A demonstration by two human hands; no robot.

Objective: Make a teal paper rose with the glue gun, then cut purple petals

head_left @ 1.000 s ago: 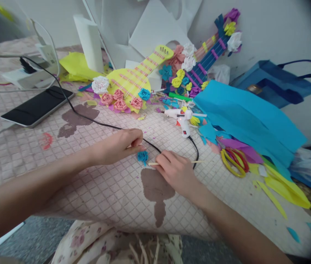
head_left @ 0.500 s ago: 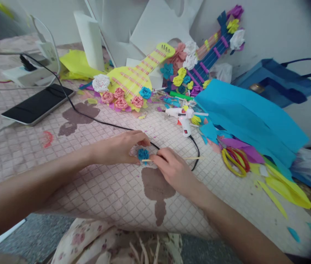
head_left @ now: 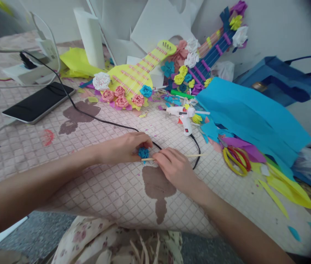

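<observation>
Thumb and fingers of my left hand [head_left: 129, 146] curl around a small blue paper flower [head_left: 143, 153] just above the quilted cloth. My right hand [head_left: 171, 167] pinches a thin wooden stick [head_left: 196, 156], which runs sideways through the fingers. The stick's left tip lies right by the flower's lower edge; whether they touch I cannot tell. Beyond my hands, a white glue gun [head_left: 184, 116] rests on the cloth with its small light lit. A yellow paper guitar [head_left: 130, 80] trimmed with pink, white and blue paper flowers leans at the back.
A black cord [head_left: 106, 121] crosses behind my hands. On the left lie a phone [head_left: 38, 102] and a power strip [head_left: 31, 71]. To the right are scissors [head_left: 236, 161], blue paper sheets [head_left: 251, 113] and yellow scraps [head_left: 289, 187]. A dark blue paper guitar [head_left: 213, 55] leans behind.
My left fingers have closed in a little around the blue flower. The right hand and stick keep nearly the same place; the whole view has shifted slightly.
</observation>
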